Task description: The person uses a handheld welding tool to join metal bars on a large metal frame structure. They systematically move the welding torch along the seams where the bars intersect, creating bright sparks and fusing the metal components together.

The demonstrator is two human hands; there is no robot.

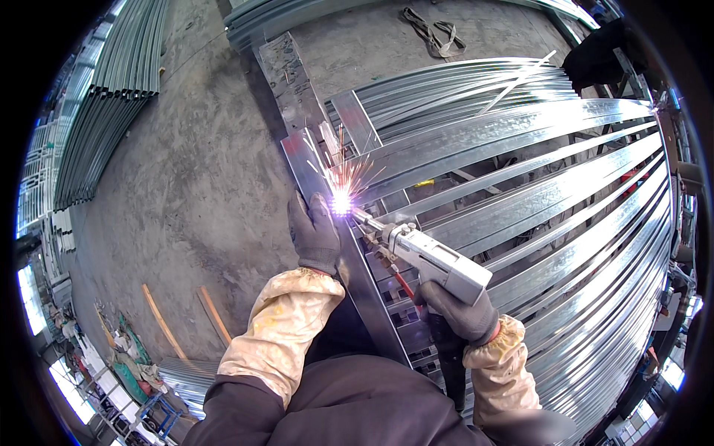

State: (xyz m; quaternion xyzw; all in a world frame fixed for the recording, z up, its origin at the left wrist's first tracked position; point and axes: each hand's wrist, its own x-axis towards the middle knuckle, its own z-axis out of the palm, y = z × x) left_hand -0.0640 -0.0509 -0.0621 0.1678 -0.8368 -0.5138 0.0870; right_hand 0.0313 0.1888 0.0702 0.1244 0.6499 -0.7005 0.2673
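Observation:
My right hand (457,312), in a dark grey glove, is closed round the grip of a silver welding gun (439,260). The gun's nozzle points up and left at a bright violet-white glow (341,204), from which orange sparks fan out. This spot lies on the edge of a long metal tube (372,297), where crosswise tubes meet it. My left hand (314,234), gloved alike, holds the tube's left edge just beside the glow, its fingertips partly hidden. The glare hides the joint itself. A thin red-and-brass rod-like part (398,273) runs beneath the gun.
Long shiny metal tubes (535,193) lie in parallel across the right side. More tubes (111,119) are stacked at the far left. A strap (435,33) lies on the concrete floor (193,186) at the back. Two wooden strips (163,320) lie at the lower left.

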